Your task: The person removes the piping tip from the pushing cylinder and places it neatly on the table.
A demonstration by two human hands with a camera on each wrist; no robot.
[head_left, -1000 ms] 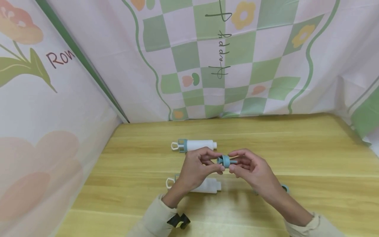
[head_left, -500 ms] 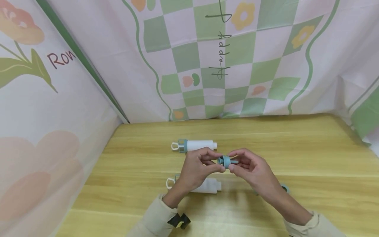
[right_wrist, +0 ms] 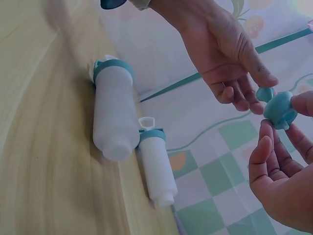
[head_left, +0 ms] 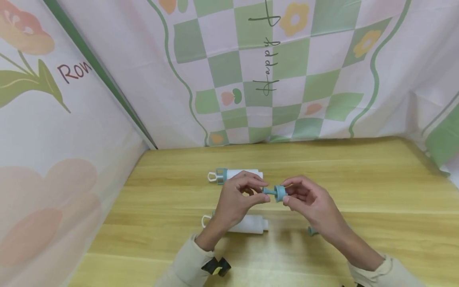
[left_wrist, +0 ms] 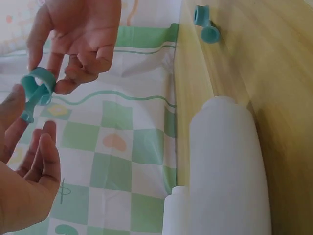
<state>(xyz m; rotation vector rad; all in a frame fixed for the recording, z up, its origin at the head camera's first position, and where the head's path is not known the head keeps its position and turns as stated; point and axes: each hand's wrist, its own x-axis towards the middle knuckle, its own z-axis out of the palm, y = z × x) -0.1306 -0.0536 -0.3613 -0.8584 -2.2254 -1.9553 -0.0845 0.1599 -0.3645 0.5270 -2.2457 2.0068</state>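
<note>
In the head view, my left hand (head_left: pixel 238 197) pinches the flared end of a teal plastic stem (head_left: pixel 271 192) between thumb and fingers. My right hand (head_left: pixel 312 203) grips a teal cup-shaped cap (head_left: pixel 280 193) that sits around the other end of the stem. The left wrist view shows the cap's hollow side (left_wrist: pixel 44 77), with the stem reaching out of it. From the right wrist, the rounded outside of the cap (right_wrist: pixel 279 108) is seen at the fingertips. Both parts are held in the air above the table.
Two white bottles with teal collars and white loop handles lie on their sides: a nearer bottle (head_left: pixel 247 224) and a farther bottle (head_left: pixel 244 173), partly behind my left hand. Another teal piece (left_wrist: pixel 206 25) lies on the wooden table (head_left: pixel 143 223), below my right forearm. Patterned cloth (head_left: pixel 258 79) hangs behind.
The cap has moved right along the stem, away from the left fingers, baring the stem between them. My right hand has shifted slightly right and up; the left has barely moved.
</note>
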